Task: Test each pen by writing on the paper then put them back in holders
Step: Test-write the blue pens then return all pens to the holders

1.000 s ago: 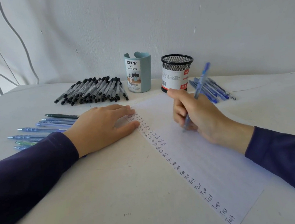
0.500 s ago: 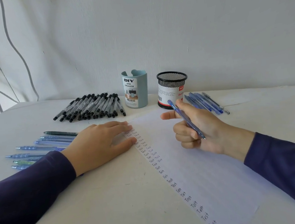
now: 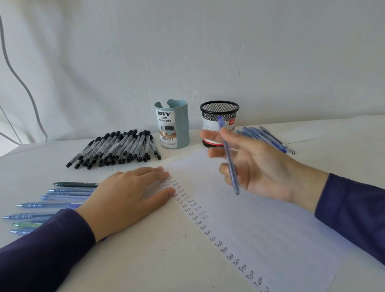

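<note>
A white paper sheet point(image 3: 267, 221) lies on the table with a column of handwritten "Test" words down its left edge. My left hand point(image 3: 130, 198) rests flat on the sheet's upper left corner, fingers straight. My right hand point(image 3: 261, 169) is raised above the paper, its fingers loosely extended, and holds a blue pen point(image 3: 230, 165) that is blurred and nearly upright. Behind it stand two holders: a teal desk organizer point(image 3: 174, 124) and a black mesh cup point(image 3: 220, 111). Neither holder shows a pen sticking out.
A pile of black-capped pens point(image 3: 115, 149) lies left of the teal organizer. Several blue and green pens point(image 3: 49, 203) lie in a row by my left wrist. More blue pens point(image 3: 265, 137) lie right of the mesh cup. A wall stands close behind.
My right hand lifted the blue pen off the paper and turned it over, moving toward the mesh cup. My left hand stayed on the sheet. The camera tilted up.
</note>
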A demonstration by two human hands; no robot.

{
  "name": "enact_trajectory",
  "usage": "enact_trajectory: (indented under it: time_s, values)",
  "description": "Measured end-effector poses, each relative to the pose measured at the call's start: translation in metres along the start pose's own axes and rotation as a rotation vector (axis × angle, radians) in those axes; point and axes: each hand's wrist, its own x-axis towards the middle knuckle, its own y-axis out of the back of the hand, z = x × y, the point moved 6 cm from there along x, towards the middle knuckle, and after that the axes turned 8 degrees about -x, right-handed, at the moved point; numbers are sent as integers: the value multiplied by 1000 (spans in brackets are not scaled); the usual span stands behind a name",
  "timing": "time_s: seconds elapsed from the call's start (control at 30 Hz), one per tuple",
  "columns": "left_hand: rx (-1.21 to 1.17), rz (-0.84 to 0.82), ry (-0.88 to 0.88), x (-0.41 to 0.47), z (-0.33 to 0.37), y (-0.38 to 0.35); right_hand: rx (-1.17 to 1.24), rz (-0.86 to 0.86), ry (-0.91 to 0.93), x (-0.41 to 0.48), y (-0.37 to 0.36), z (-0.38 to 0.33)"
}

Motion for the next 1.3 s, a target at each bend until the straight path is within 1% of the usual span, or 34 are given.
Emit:
enact_trajectory:
  time_s: [0.07,0.1,0.17,0.23,0.3,0.37,0.5,0.7,0.73,0.83,0.9,0.97,1.03,1.1,1.17,1.23,1.3]
  values:
    - [-8,5,-2,0,0,0,24,164,110,5,18,-12]
    - [-14,9,-3,0,0,0,-19,272,191,5,31,-21]
    - [-21,14,-8,0,0,1,-239,516,330,1,59,-38]
    - [-21,17,-11,0,1,0,-401,723,384,-6,90,-48]
    - [-17,14,-13,0,1,0,-483,837,389,-10,120,-49]
    - [-10,11,-12,0,1,0,-621,876,379,-10,141,-47]
    - [-10,17,-14,0,1,0,-1020,816,239,-1,157,-25]
    - [-15,6,-13,0,2,0,-1519,715,118,18,156,-2]
    - [-16,7,-12,0,2,0,-1573,701,97,19,155,0]
    - [-9,9,-9,0,3,0,-1591,685,77,18,153,2]
    - [3,3,-10,-1,3,0,-1569,701,112,15,150,-1]
    - [-27,-1,-14,0,2,0,-1563,715,201,12,138,-9]
    - [-179,19,-3,0,1,8,-1534,688,322,11,114,-17]
    - [-349,65,38,4,-3,21,-1480,616,434,12,83,-20]
    - [-402,111,59,10,-13,33,-1439,521,528,11,51,-16]
    - [-362,129,23,12,-27,46,-1414,429,601,9,30,-7]
    - [-236,85,4,10,-45,54,-1423,361,656,7,21,3]
